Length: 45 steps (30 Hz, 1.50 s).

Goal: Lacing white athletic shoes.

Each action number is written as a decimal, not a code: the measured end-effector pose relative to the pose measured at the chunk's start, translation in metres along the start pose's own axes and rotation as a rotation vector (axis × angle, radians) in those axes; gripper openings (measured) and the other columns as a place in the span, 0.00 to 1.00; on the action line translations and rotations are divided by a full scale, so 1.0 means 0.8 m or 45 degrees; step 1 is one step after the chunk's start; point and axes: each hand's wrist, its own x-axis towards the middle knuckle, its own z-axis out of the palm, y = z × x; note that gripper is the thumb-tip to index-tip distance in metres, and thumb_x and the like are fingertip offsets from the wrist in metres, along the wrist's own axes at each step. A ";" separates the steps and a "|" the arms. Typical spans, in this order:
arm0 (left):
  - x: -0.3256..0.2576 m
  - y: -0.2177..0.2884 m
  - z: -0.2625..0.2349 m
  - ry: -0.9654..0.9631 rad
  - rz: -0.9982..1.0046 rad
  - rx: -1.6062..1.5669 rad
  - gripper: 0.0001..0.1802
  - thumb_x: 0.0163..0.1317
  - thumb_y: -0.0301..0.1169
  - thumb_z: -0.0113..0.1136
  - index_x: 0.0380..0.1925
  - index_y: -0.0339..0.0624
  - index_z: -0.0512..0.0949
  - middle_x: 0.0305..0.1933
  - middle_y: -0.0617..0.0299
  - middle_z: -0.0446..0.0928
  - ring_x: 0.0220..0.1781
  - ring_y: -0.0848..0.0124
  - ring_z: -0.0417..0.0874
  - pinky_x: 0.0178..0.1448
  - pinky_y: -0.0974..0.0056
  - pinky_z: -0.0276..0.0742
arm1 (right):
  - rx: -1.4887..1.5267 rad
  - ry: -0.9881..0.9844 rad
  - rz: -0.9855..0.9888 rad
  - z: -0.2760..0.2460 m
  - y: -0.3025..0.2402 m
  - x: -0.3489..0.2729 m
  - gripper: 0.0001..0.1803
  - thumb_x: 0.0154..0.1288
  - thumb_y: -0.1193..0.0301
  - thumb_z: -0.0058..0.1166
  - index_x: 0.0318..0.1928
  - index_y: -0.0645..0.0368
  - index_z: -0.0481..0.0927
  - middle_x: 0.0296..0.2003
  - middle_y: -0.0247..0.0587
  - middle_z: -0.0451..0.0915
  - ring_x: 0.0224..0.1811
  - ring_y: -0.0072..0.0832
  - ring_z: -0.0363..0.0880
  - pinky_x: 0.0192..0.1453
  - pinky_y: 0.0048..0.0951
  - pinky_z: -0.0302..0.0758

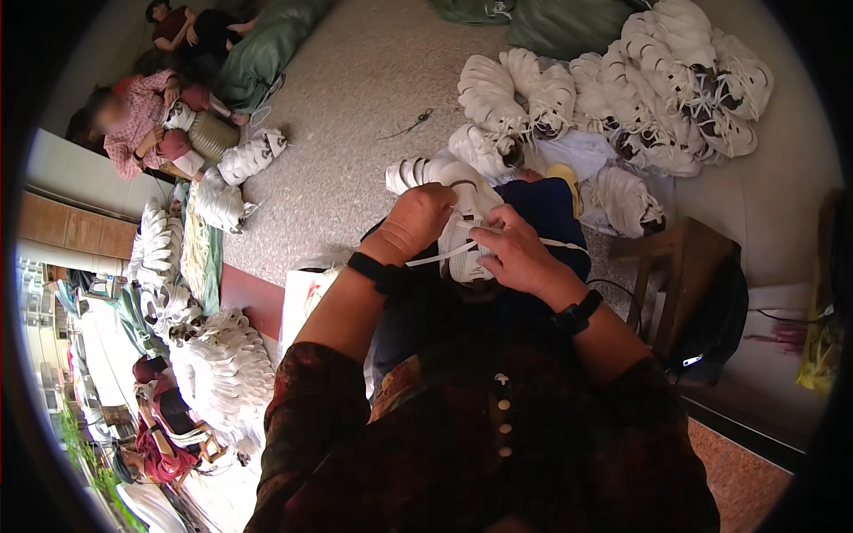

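Observation:
A bundle of stacked white pieces that look like shoe uppers (426, 171) lies across my lap. Over its near end, my left hand (425, 213) is closed in a pinch on a thin white strip. My right hand (520, 256) pinches the same strip just to the right, its thumb and fingertips close against the bundle. One end of the white strip (431, 259) sticks out below my left wrist; another stretch shows to the right of my right hand. My fingers partly hide where the strip crosses the bundle.
Many similar white bundles (657, 98) are heaped at the far right, with more piled (222, 373) at the left. A wooden stool (666, 266) stands at my right beside a black bag (715, 320). Green sacks (275, 62) lie at the back. Other people sit at the left.

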 end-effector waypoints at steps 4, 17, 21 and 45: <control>-0.043 -0.001 0.012 -0.058 -0.615 -0.641 0.09 0.53 0.26 0.61 0.35 0.35 0.78 0.27 0.59 0.78 0.27 0.76 0.76 0.34 0.70 0.73 | 0.051 -0.025 0.040 -0.006 -0.004 0.001 0.24 0.42 0.76 0.63 0.45 0.58 0.75 0.41 0.43 0.67 0.39 0.37 0.72 0.43 0.32 0.71; -0.022 -0.012 0.025 -0.130 -1.000 -1.409 0.03 0.54 0.26 0.58 0.27 0.38 0.77 0.22 0.67 0.73 0.21 0.78 0.68 0.27 0.72 0.65 | 0.042 -0.053 0.024 -0.003 -0.007 0.003 0.23 0.41 0.76 0.63 0.43 0.59 0.76 0.41 0.44 0.67 0.38 0.38 0.72 0.45 0.33 0.71; 0.002 -0.014 -0.001 -0.497 -0.862 -1.492 0.03 0.56 0.26 0.55 0.25 0.40 0.75 0.22 0.72 0.68 0.24 0.81 0.65 0.28 0.75 0.62 | 0.064 -0.056 0.066 -0.004 -0.002 0.001 0.24 0.42 0.77 0.63 0.46 0.59 0.74 0.42 0.44 0.66 0.37 0.38 0.72 0.44 0.33 0.71; -0.030 0.013 0.055 0.249 -0.829 -1.236 0.07 0.50 0.19 0.55 0.32 0.36 0.73 0.28 0.67 0.74 0.29 0.80 0.73 0.36 0.74 0.70 | -0.218 0.053 0.358 -0.021 -0.007 0.011 0.07 0.46 0.70 0.57 0.23 0.58 0.74 0.19 0.45 0.75 0.26 0.43 0.77 0.31 0.40 0.73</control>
